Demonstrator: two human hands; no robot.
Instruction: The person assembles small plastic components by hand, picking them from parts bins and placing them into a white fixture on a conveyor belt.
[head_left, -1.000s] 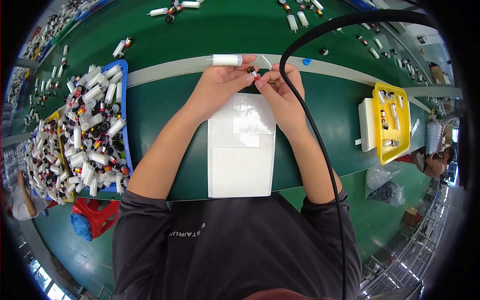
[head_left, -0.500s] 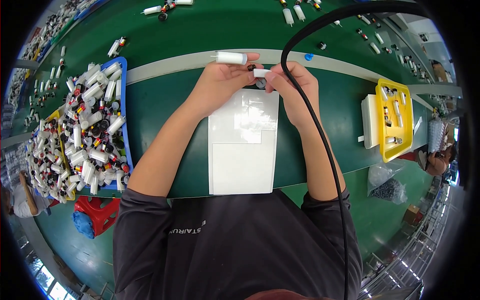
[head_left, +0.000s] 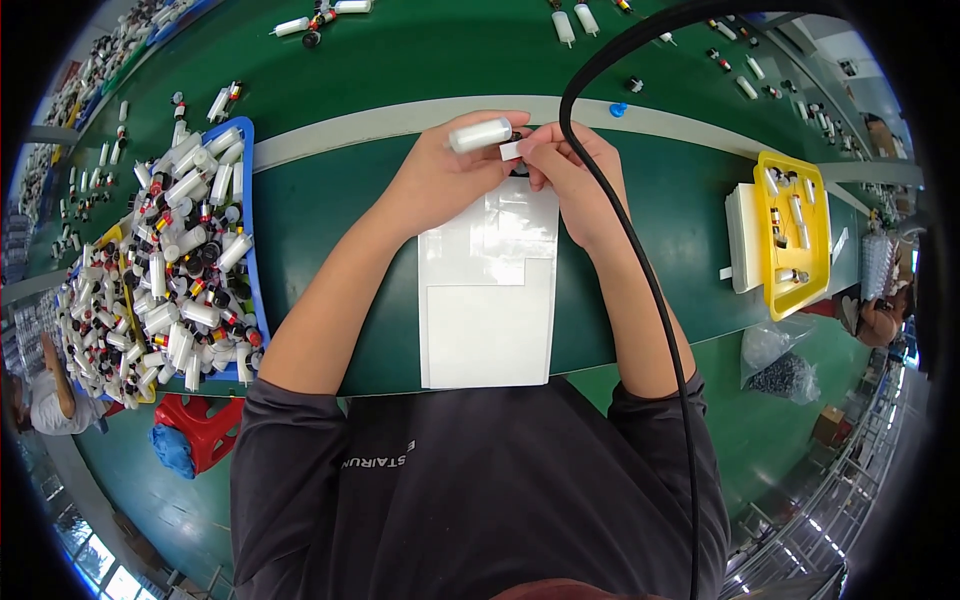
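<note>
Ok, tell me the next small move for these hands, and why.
Probably press the small white label onto the white tube. The left hand holds the tube up over the far end of the white sheet, and the right hand pinches the label right at the tube's end, so it seems lined up and not yet smoothed down.

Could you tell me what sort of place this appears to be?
Probably a factory assembly bench: a long green worktable, a blue tray heaped with small white tubes, a yellow tray holding a few more, and a white label sheet.
</note>
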